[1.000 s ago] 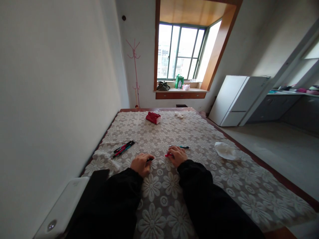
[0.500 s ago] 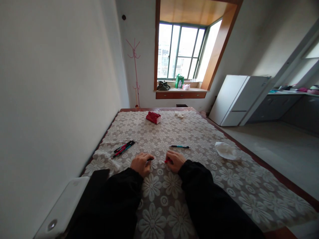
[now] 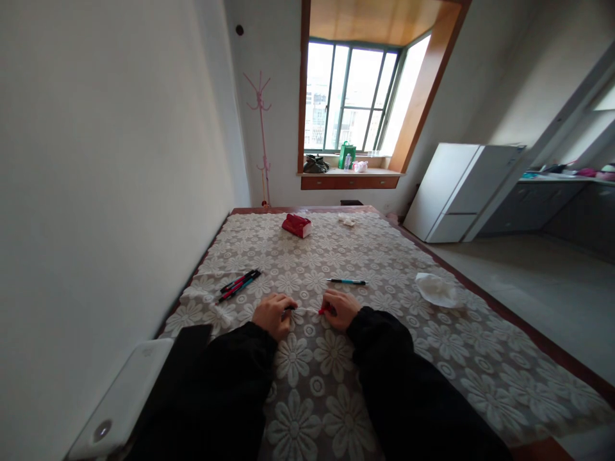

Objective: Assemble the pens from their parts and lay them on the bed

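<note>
Gripping red pen piece (image 3: 325, 311), hands (now closer) (image 3: 307, 312)

We cannot resolve the small red item (image 3: 325, 311) pinched in the right hand (image 3: 340, 309); the fingers cover most of it. The dark piece at the left hand (image 3: 273, 315) is likewise mostly hidden. The thin pale line between them is too fine to identify. Both sleeves run off the bottom edge.

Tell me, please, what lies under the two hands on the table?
Under the left hand and right hand lies the flowered lace tablecloth. Between them runs a thin pen part with a red end. What the palms cover stays hidden.
</note>
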Action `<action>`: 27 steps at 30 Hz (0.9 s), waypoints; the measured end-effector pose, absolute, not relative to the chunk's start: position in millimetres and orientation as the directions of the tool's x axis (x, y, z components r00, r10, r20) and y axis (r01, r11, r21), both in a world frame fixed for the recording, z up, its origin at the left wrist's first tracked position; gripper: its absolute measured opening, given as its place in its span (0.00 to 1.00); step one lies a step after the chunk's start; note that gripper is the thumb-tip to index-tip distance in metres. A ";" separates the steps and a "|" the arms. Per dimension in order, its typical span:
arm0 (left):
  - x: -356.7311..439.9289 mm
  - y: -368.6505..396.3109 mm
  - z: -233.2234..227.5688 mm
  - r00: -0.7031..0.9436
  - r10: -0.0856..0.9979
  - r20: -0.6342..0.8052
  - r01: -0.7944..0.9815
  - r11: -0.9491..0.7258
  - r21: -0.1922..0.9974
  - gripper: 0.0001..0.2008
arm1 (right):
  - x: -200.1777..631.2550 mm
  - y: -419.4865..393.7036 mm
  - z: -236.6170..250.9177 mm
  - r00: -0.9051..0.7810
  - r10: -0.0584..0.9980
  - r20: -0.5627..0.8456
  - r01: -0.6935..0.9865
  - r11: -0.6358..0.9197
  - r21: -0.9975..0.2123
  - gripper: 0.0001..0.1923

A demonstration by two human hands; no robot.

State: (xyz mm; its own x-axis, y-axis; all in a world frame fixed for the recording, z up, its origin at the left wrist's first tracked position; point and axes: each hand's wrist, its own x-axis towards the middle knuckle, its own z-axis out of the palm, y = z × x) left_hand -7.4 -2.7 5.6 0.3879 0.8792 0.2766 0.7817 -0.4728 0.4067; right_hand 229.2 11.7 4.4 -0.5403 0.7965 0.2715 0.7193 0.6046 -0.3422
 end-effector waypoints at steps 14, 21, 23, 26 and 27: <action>-9.3 -0.6 2.9 0.448 0.846 0.290 0.746 -0.532 0.401 0.14 | 227.5 12.2 3.8 -0.544 0.791 0.280 0.696 0.612 -0.375 0.05; -8.9 -0.1 2.7 0.450 0.843 0.294 0.743 -0.537 0.400 0.13 | 226.8 15.4 -2.4 -0.541 0.791 0.286 0.694 0.612 -0.379 0.05; -8.7 -0.2 2.7 0.448 0.842 0.299 0.738 -0.538 0.407 0.13 | 226.6 15.9 -3.4 -0.544 0.788 0.289 0.689 0.616 -0.382 0.05; -9.2 0.3 2.1 0.448 0.841 0.304 0.730 -0.540 0.419 0.13 | 226.1 15.9 -3.6 -0.539 0.787 0.299 0.684 0.616 -0.391 0.05; -9.4 0.5 1.7 0.448 0.840 0.305 0.725 -0.542 0.425 0.13 | 225.9 15.8 -3.4 -0.539 0.786 0.302 0.680 0.618 -0.395 0.05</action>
